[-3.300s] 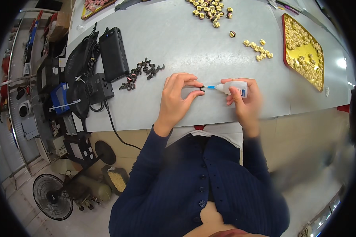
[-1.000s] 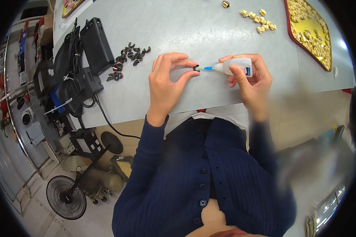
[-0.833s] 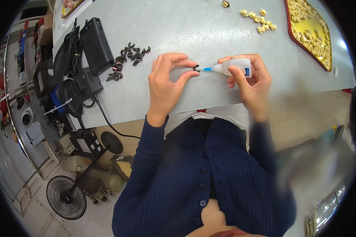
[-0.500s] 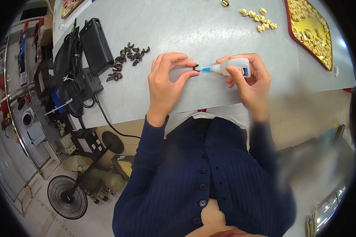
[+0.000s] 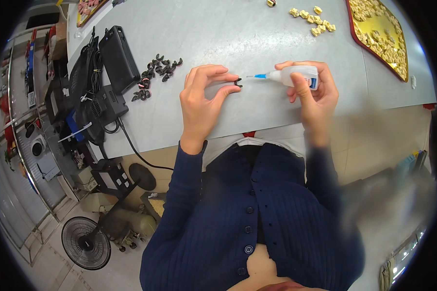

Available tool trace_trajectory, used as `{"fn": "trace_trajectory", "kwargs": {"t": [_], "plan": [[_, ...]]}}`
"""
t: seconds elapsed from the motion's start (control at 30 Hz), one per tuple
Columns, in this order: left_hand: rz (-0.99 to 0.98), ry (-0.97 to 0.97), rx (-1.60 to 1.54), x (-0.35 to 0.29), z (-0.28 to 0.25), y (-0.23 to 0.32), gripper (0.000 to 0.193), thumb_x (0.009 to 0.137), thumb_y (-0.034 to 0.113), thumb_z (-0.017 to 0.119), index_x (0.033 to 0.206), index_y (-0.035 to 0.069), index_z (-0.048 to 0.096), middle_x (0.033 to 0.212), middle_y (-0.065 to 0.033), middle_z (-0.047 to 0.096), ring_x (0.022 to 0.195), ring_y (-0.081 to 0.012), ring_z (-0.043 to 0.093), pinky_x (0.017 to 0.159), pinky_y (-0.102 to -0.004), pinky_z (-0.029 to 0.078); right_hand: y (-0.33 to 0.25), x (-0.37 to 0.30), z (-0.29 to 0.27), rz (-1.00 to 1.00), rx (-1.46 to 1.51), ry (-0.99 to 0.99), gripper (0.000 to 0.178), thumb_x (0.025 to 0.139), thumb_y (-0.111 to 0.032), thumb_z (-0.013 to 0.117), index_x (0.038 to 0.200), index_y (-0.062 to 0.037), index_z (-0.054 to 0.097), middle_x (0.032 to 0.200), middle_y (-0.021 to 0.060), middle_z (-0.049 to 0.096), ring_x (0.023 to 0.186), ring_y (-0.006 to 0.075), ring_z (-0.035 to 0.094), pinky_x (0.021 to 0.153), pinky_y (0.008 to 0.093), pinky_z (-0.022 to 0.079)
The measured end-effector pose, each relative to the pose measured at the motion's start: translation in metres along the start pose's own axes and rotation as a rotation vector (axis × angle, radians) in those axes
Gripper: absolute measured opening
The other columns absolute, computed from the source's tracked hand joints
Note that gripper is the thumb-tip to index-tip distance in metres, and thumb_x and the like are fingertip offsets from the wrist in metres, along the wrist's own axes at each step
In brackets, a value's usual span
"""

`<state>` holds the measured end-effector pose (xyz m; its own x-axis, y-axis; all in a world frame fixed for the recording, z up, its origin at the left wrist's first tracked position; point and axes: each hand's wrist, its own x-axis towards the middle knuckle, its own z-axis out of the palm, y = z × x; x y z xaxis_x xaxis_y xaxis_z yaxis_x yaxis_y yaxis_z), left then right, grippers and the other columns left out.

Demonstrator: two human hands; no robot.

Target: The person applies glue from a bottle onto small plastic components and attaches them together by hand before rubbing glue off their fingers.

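Between the thumb and fingertips of my left hand [image 5: 200, 101] is a small black curved piece [image 5: 237, 83], held just above the table. My right hand [image 5: 320, 97] is wrapped round a white squeeze bottle [image 5: 298, 77], tipped on its side. The bottle's blue needle tip [image 5: 260, 76] points left toward the black piece, with a small gap between them. To the left of my left hand lies a loose group of similar black curved pieces [image 5: 166, 70], some with pinkish edges.
A black box-shaped device [image 5: 119, 58] and cabled black equipment [image 5: 107, 103] line the table's left side. Small cream-yellow pieces [image 5: 317, 20] lie at the far right, near a red-rimmed yellow tray [image 5: 353, 30] full of them. A fan [image 5: 86, 242] stands on the floor at lower left.
My right hand has drawn the bottle to the right and slightly away, so its tip has left the black piece. My left hand keeps its pinch, almost unmoved.
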<state>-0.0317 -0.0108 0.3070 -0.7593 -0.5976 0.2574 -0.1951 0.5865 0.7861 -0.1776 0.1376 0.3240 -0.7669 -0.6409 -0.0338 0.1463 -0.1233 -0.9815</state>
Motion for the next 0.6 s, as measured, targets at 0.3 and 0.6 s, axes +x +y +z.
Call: {"fn": "trace_trajectory", "kwargs": {"t": [0.3,0.6], "plan": [[0.05,0.389,0.255,-0.005,-0.012,-0.001,0.018,0.075,0.0,0.074,0.09,0.002,0.066,0.09,-0.0075,0.068,0.085,-0.0185,0.062,0.074,-0.0303,0.048,0.008,0.001,-0.008,-0.095,0.071,0.073,0.014,0.093,-0.009,0.059,0.101,-0.0008,0.052,0.101,0.0167,0.068,0.062,0.0062,0.053,0.057,0.0192,0.046],[-0.137,0.476,0.482,-0.014,-0.046,-0.027,0.009,0.079,0.003,0.071,0.087,0.001,0.068,0.081,-0.0051,0.061,0.074,-0.0169,0.056,0.064,-0.0282,0.044,0.008,0.0,-0.007,-0.106,0.054,0.103,0.016,0.093,-0.014,0.058,0.102,-0.001,0.053,0.1,0.0173,0.068,0.061,0.0067,0.053,0.055,0.0196,0.045]]}}
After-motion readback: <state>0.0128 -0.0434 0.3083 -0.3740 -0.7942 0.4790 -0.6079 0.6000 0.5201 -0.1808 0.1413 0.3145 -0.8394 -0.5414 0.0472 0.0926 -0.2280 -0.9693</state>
